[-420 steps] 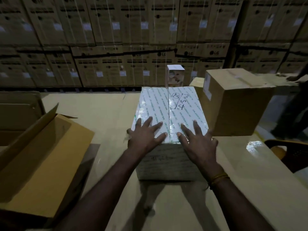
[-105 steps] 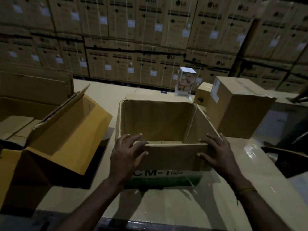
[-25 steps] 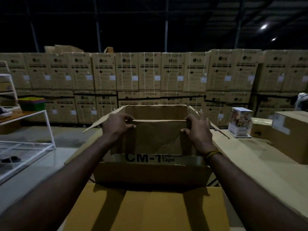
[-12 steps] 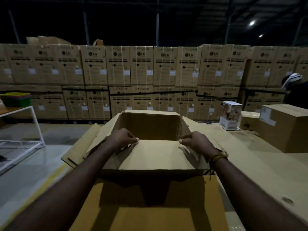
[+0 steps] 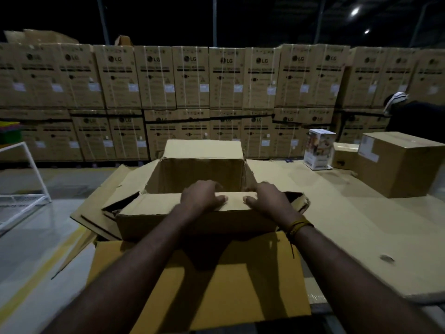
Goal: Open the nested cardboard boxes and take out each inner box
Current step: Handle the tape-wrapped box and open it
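Both hands, the left hand (image 5: 201,195) and right hand (image 5: 267,197), grip the near flap of an open cardboard box (image 5: 197,169) resting on a larger yellow box (image 5: 216,285) beside the worktop (image 5: 361,225). Pressing the flap fully outward should free the opening. Half a second ago the box sat higher.

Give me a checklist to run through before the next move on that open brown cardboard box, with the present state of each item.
1. Left hand grips the near flap of the open brown cardboard box: ok.
2. Right hand grips the same flap: ok.
3. Far flap standing up, clear of the opening: ok.
4. Inner box present inside: cannot tell, the floor of the box is hidden.
5. Closed brown cardboard box at the right stands apart from the open one: ok.
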### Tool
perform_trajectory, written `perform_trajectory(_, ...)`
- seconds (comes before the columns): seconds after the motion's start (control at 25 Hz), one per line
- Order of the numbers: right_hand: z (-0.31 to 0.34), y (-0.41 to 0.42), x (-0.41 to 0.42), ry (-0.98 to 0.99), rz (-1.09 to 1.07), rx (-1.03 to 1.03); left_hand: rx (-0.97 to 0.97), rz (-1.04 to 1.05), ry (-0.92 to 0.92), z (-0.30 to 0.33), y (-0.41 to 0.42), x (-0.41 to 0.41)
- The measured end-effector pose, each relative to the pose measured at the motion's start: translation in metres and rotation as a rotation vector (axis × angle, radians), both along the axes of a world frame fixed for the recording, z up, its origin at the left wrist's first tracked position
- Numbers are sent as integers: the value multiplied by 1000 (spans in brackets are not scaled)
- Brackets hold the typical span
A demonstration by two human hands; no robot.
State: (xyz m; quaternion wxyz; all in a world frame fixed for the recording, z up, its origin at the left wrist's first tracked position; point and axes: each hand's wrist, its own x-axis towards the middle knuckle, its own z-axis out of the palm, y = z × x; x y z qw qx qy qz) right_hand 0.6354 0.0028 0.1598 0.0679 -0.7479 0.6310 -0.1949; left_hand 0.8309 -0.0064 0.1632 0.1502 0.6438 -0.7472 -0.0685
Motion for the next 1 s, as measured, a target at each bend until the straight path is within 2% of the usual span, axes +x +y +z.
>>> perform_trajectory(0.24,-22,15,-53,37,0,-160,-230,-66,-62,-17,15,-91)
perform_trajectory(0.44,-40,30,-142,12,-20,-196,-307,-131,-39,-23,22,-184)
perform_trajectory(0.8,-83,48,-342,12,-180,-105,-240,-178,-60,-71,25,-392)
perform_trajectory(1.0,-99,56,-429,4,-250,-73,-198,-244,-55,-91,22,-478)
